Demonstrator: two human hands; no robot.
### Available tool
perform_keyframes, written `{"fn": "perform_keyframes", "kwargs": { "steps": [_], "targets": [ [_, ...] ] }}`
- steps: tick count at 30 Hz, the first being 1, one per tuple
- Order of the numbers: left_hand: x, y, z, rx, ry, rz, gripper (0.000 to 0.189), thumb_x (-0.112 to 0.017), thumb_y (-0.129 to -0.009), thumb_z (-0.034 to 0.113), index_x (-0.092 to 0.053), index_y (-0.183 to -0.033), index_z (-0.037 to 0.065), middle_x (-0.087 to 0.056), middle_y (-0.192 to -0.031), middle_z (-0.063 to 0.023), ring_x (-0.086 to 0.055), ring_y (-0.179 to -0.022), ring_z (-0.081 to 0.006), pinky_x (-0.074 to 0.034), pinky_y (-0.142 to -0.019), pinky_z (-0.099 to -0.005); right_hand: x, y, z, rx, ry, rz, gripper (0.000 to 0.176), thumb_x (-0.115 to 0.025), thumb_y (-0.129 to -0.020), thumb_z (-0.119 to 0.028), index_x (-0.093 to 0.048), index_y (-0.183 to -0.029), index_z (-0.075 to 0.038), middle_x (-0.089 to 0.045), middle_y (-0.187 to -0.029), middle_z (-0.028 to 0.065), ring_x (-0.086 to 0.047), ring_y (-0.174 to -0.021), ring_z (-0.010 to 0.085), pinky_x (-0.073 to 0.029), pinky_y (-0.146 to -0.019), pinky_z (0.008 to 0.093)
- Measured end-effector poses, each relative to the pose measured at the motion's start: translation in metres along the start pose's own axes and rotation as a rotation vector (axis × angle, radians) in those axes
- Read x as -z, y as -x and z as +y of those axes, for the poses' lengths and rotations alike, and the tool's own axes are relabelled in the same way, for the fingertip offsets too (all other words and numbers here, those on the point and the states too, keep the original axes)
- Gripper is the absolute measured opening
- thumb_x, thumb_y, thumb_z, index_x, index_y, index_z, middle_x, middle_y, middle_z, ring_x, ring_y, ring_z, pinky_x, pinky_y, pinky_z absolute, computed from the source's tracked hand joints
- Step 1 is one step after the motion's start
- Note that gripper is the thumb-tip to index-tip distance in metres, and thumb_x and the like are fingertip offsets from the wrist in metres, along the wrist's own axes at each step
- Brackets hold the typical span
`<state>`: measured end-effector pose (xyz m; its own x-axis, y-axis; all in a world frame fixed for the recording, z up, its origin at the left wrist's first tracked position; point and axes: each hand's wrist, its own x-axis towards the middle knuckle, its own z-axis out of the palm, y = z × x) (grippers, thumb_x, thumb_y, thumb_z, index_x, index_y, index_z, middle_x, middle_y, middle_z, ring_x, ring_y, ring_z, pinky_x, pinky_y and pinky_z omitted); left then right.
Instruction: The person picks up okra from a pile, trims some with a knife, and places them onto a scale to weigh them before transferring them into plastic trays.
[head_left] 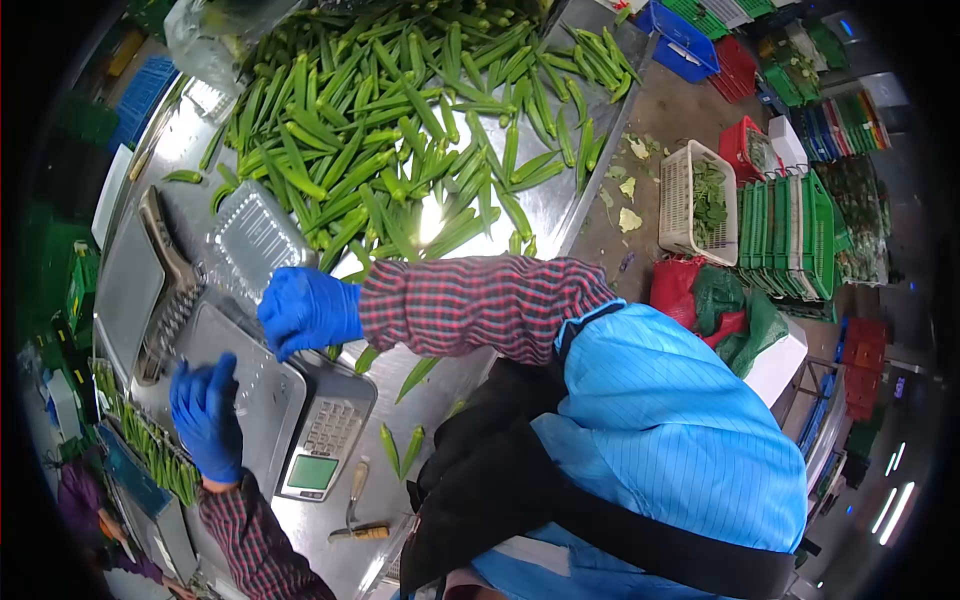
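Note:
My right hand (308, 312), in a blue glove, is closed in a fist beside a clear plastic tray (262, 235); whatever its fingers hold, if anything, is hidden. Fingers spread, my left hand (207, 415) in a matching glove hovers by the flat platform (245, 385) of a digital scale. The scale's keypad and green display (312, 472) face the near side. A large heap of green okra (400, 130) spreads over the metal table beyond my right arm. A few loose okra pods (402, 450) lie near the scale.
Two wooden-handled tools (358, 485) lie by the scale. A grey plate (130, 290) and a tan curved bar (165, 235) sit on the far side. Packed okra (150, 440) stands beyond my left hand. Crates (695, 205) line the floor at right. Another person (85, 510) is at lower left.

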<state>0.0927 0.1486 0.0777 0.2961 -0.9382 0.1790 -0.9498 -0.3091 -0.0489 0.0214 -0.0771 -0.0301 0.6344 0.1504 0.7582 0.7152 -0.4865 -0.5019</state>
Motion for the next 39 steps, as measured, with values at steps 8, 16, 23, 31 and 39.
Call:
{"fn": "perform_keyframes", "kwargs": {
  "steps": [8, 16, 23, 31, 39],
  "targets": [
    [-0.024, 0.091, -0.018, 0.187, -0.201, -0.125, 0.052, -0.068, -0.07, 0.009, -0.054, -0.12, 0.017, -0.057, -0.095, -0.0087, -0.054, -0.088, -0.0272, -0.043, -0.081, -0.0401, 0.143, 0.115, 0.045, -0.705, 0.146, 0.494, 0.038, -0.069, -0.072, -0.004, -0.061, -0.109, -0.007, -0.061, -0.103, 0.0106, -0.061, -0.092, 0.0232, -0.049, -0.076, 0.0357],
    [-0.02, 0.018, 0.054, 0.517, 0.502, -0.128, 0.056, -0.069, -0.074, 0.009, -0.051, -0.127, 0.007, -0.055, -0.121, -0.0133, -0.051, -0.111, -0.0291, -0.039, -0.095, -0.0363, 0.327, 0.217, 0.145, -1.451, 0.973, 0.114, 0.083, -0.076, -0.066, -0.027, -0.033, -0.131, 0.003, -0.051, -0.117, 0.029, -0.054, -0.108, 0.0403, -0.046, -0.09, 0.0445],
    [-0.086, -0.166, 0.106, 0.437, 1.154, -0.214, 0.039, -0.063, -0.081, 0.0, -0.058, -0.119, 0.003, -0.063, -0.112, -0.0102, -0.06, -0.102, -0.0201, -0.045, -0.09, -0.0315, 0.324, 0.244, 0.139, -1.472, 0.498, 0.329, 0.07, -0.067, -0.069, -0.012, -0.037, -0.13, 0.004, -0.057, -0.114, 0.0243, -0.06, -0.1, 0.0348, -0.049, -0.084, 0.0384],
    [-0.213, -0.364, 0.17, 0.641, 1.674, -0.226, 0.063, -0.066, -0.08, 0.008, -0.038, -0.135, -0.003, -0.06, -0.117, -0.0143, -0.06, -0.096, -0.017, -0.047, -0.085, -0.0269, 0.334, 0.234, 0.147, -1.194, -0.256, 1.017, 0.058, -0.061, -0.072, 0.003, -0.045, -0.128, 0.0, -0.06, -0.109, 0.0088, -0.059, -0.094, 0.0169, -0.047, -0.083, 0.0267],
    [-0.283, -0.489, 0.205, 0.82, 1.087, 0.064, 0.105, -0.082, -0.061, 0.015, -0.016, -0.14, -0.007, -0.042, -0.131, -0.0277, -0.049, -0.115, -0.03, -0.042, -0.096, -0.033, 0.337, 0.207, 0.203, -1.226, -0.561, 1.176, 0.038, -0.065, -0.077, 0.002, -0.055, -0.114, -0.001, -0.064, -0.1, 0.0095, -0.062, -0.089, 0.0208, -0.05, -0.081, 0.031]
  ]
}}
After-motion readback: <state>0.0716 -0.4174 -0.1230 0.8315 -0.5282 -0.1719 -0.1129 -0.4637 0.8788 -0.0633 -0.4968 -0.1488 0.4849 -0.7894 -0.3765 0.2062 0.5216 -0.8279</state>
